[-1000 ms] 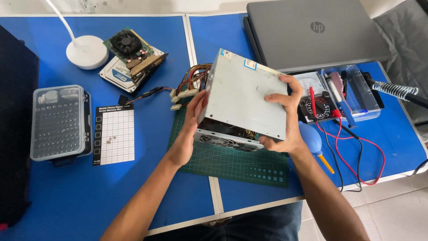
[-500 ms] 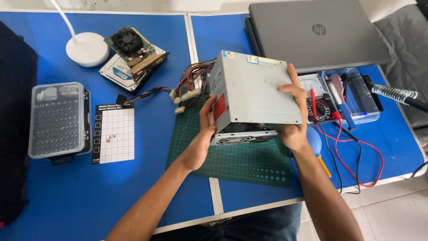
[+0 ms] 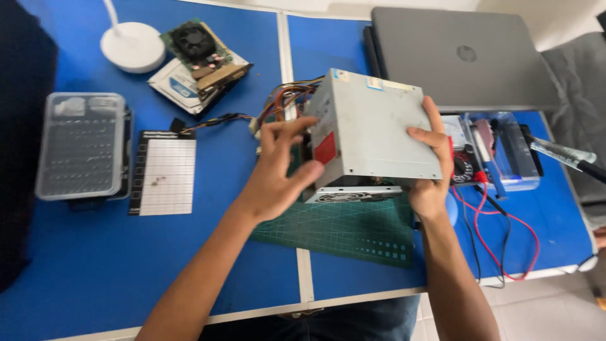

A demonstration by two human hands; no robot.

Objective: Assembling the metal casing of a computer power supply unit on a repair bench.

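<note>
Blue tabletop (image 3: 208,252) fills the view, with one green cutting mat (image 3: 353,227) near its front edge. On it sit one closed grey laptop (image 3: 461,57), one white lamp base (image 3: 132,47), one clear bit case (image 3: 81,145), one gridded card (image 3: 164,173), one circuit board with a fan (image 3: 199,53) lying on a flat drive, one clear box of tools (image 3: 505,148) and one multimeter (image 3: 464,164) with red and black leads.

One grey power supply (image 3: 372,129) is held above the mat, between two hands. The right hand (image 3: 429,164) grips its right end, fingers curled over the top face and thumb under. The left hand (image 3: 278,173) is half open, fingertips spread and touching the left end by the red label, thumb against the lower corner.

Compared with half a second ago, the left hand has loosened from a flat press to a spread touch, and the box has tipped so its broad plain face shows more.

Its long axis runs left to right, slightly tilted down to the right. The vented fan side faces down toward the person; the bundle of coloured wires (image 3: 284,101) leaves the far left end.
</note>
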